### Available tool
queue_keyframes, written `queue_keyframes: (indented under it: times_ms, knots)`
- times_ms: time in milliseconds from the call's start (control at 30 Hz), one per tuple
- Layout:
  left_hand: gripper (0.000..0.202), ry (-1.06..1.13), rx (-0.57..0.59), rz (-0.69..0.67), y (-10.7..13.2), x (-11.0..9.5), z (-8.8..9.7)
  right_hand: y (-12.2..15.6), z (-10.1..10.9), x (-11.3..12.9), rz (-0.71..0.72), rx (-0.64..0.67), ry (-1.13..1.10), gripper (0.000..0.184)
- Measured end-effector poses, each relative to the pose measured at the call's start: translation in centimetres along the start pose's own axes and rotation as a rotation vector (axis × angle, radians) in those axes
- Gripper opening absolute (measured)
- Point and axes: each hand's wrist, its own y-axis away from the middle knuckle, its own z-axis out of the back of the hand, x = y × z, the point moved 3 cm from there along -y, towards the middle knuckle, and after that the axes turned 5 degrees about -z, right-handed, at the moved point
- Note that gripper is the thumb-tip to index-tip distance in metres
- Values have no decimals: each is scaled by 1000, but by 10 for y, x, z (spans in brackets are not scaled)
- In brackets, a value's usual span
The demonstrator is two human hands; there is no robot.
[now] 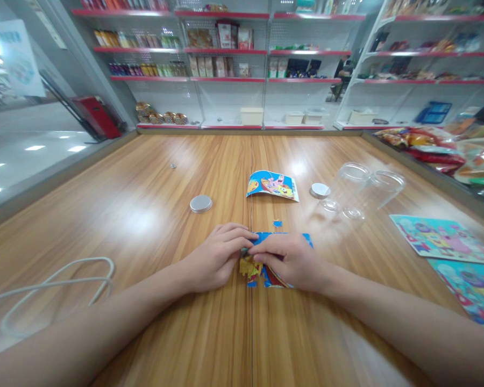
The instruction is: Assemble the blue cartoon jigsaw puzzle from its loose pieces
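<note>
A partly joined jigsaw puzzle [278, 279] in blue, yellow and red lies on the wooden table, with gaps along its lower left edge. My left hand [221, 255] is at its upper left corner, fingertips closed together on what seems to be a puzzle piece, mostly hidden. Across the puzzle's middle rests my right hand [290, 258], thumb and fingers pinched near the left fingertips; what they hold, if anything, is covered. One loose blue puzzle piece [278, 223] lies just beyond. Farther off, a curved cartoon picture card [272, 185] shows a similar blue picture.
Two clear jars [371, 188] stand at the right, beside a white-topped lid [320, 190]. A silver lid [200, 203] lies left of centre. Finished cartoon puzzles [447, 236] lie at the right edge, a white cable [72, 279] at the left. Stocked shelves [226, 51] stand behind.
</note>
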Motion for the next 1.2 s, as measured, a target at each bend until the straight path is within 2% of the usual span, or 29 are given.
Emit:
queue_keyframes:
  times_ms: [67, 200, 367, 433, 533, 633, 700, 800, 900, 1033, 1200]
  knots:
    - [39, 12, -16, 8, 1, 3, -1, 2, -3, 0, 44, 13, 32, 16]
    - [38, 24, -22, 14, 1, 3, -1, 2, 5, -3, 110, 48, 77, 24]
    - [38, 42, -36, 13, -1, 0, 1, 3, 7, 3, 205, 279, 121, 23]
    - [38, 37, -29, 14, -1, 0, 2, 4, 5, 5, 230, 312, 155, 17]
    - [38, 35, -27, 12, -1, 0, 2, 3, 2, 5, 244, 276, 191, 10]
    - [37, 36, -30, 6, 0, 1, 1, 1, 0, 6, 272, 243, 258, 28]
    - [36, 33, -29, 9, 0, 1, 1, 1, 1, 9, 282, 227, 271, 34]
    - [35, 28, -19, 14, -1, -1, 3, 1, 3, 11, 259, 238, 243, 11]
    - [35, 29, -8, 5, -2, -3, 4, 3, 3, 11, 251, 246, 243, 17]
    - [34, 18, -11, 5, -2, -3, 4, 6, -4, 11, 268, 217, 241, 13]
    - [30, 16, -12, 22, 0, -2, 2, 8, -13, 18, 303, 177, 277, 19]
